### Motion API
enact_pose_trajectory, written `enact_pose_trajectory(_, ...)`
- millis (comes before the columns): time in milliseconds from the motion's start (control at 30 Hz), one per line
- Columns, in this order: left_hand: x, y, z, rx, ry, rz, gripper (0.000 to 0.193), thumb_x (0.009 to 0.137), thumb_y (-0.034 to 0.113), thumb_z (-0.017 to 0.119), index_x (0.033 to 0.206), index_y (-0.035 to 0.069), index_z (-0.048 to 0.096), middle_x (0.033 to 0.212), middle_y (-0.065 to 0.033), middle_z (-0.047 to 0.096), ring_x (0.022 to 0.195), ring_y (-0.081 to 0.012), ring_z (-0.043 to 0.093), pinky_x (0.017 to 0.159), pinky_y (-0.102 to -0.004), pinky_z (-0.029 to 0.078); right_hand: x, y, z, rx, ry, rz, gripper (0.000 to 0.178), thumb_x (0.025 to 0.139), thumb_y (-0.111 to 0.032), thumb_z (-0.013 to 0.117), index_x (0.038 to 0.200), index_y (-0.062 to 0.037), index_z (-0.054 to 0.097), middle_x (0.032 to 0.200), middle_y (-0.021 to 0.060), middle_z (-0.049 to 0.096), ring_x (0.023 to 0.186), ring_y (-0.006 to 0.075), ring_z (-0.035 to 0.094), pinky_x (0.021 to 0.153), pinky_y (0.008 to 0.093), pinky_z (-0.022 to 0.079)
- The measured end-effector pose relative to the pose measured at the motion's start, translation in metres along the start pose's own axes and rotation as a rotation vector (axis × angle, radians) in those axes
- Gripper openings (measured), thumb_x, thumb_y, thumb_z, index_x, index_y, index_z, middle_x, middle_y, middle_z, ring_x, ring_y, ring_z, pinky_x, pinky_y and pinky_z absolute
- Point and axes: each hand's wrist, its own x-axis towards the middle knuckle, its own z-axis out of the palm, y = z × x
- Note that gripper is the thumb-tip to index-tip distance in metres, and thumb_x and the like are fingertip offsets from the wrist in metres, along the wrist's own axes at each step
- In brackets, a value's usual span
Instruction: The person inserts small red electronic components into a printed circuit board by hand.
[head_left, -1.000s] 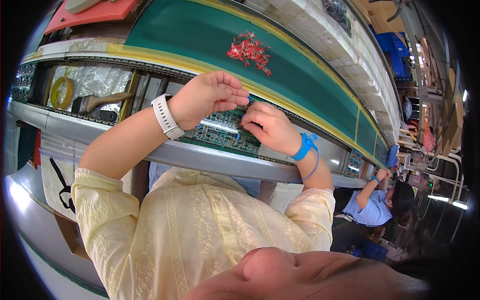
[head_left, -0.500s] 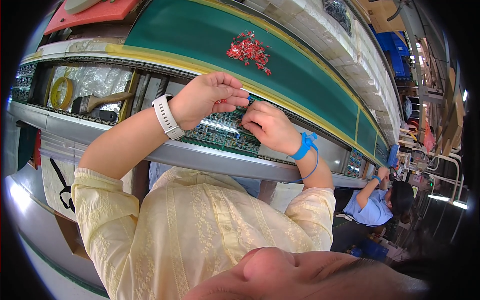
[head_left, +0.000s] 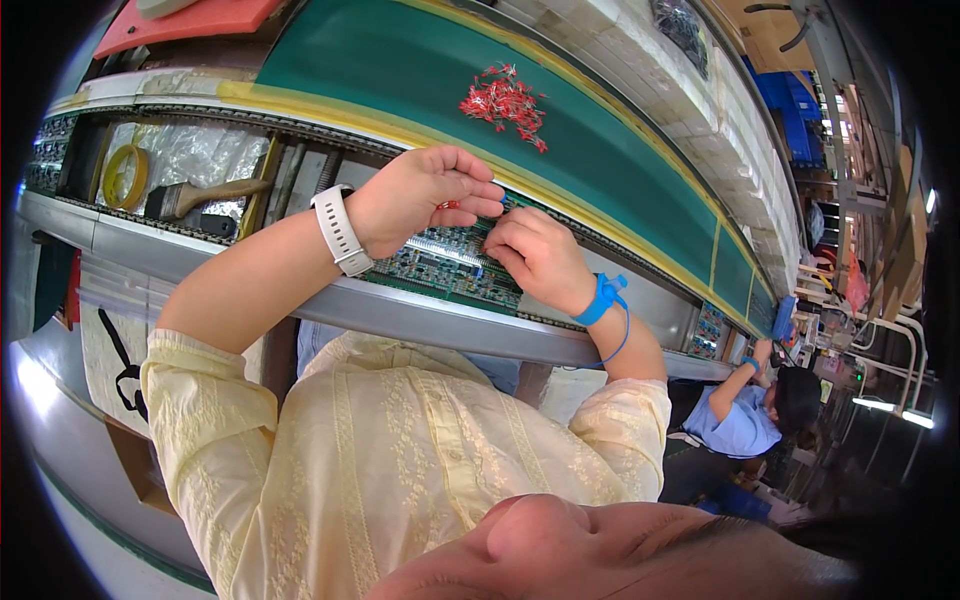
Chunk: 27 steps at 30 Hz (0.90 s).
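Note:
Over a green circuit board (head_left: 425,275) packed with small parts, both my hands work close together. My left hand (head_left: 415,200), with a white watch on its wrist, is half curled and keeps a few small red components (head_left: 449,204) with thin leads against its fingers. To its right, my right hand (head_left: 540,258) has its fingertips pinched together down at the board. What that pinch holds, if anything, is hidden behind the fingers. A blue wrist strap (head_left: 603,298) with a cord circles my right wrist. Beyond the hands lies a loose pile of similar red components (head_left: 505,103).
The pile sits on a long green surface (head_left: 370,60) edged with yellow tape. A metal rail (head_left: 420,312) runs along my side of the board. Leftward are a tape roll (head_left: 125,177) and a brush (head_left: 205,195). Another person (head_left: 745,410) works farther along on the right.
The view has shifted slightly. Both hands stay nearly in place over the board, the left still with red components, the right still pinched.

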Motion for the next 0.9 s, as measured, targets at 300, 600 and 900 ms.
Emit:
enact_pose_trajectory(300,0.0001,-0.0018,0.0009,0.004,-0.010,-0.005,0.014,0.088,0.009,0.050,0.101,0.003,0.050,0.099,-0.0081,0.059,0.092,-0.0148,0.060,0.076,-0.0252,0.048,-0.0015,0.0008,0.0057,-0.027,0.050,-0.022,0.009,0.071,-0.002,0.063,0.077,-0.0069,0.059,0.076,0.0063,0.056,0.072,0.0245,0.055,0.063,0.0327,0.045)
enact_pose_trajectory(600,0.0021,-0.0061,-0.0008,-0.027,-0.025,0.011,0.014,0.090,0.012,0.049,0.100,0.004,0.051,0.099,-0.0067,0.058,0.093,-0.0143,0.059,0.077,-0.0263,0.048,-0.0019,0.0011,0.0035,-0.090,0.053,-0.152,0.011,0.067,-0.005,0.064,0.075,-0.0094,0.059,0.075,0.0028,0.053,0.070,0.0215,0.053,0.059,0.0318,0.047)
enact_pose_trajectory(900,0.0038,-0.0052,-0.0016,-0.072,-0.028,-0.019,0.023,0.093,0.022,0.042,0.103,0.003,0.051,0.103,-0.0087,0.056,0.097,-0.0168,0.056,0.082,-0.0288,0.046,-0.0053,-0.0057,0.0008,-0.192,0.035,-0.145,0.017,0.064,-0.002,0.068,0.079,-0.0090,0.064,0.077,0.0023,0.057,0.071,0.0196,0.056,0.059,0.0304,0.049)
